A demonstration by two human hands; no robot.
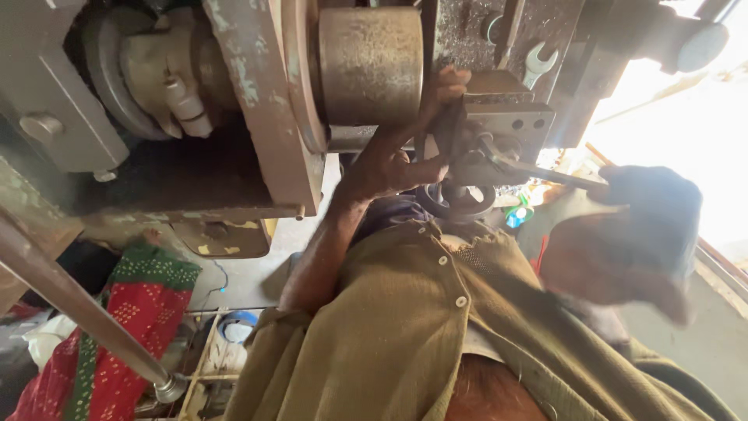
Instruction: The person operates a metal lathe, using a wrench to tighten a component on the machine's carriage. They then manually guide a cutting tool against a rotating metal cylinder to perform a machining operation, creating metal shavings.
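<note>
Left hand (397, 160) wrapped round dark lever (446, 129) at mid-frame, beside steel drum (370, 66). Right hand (623, 242) blurred at right, probably gripping the wrench (545, 173) handle end. Both heavy, rigid, perhaps oily; best gripped far out.

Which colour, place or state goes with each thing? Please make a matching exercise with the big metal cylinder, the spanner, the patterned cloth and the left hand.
Things:
1. metal cylinder
2. spanner
3. patterned cloth
4. left hand

Descriptions:
a. red and green, lower left
b. closed on a dark lever
c. silvery, to the right of the cylinder
d. rusty grey, top centre

Pairs: 1-d, 2-c, 3-a, 4-b.
</note>
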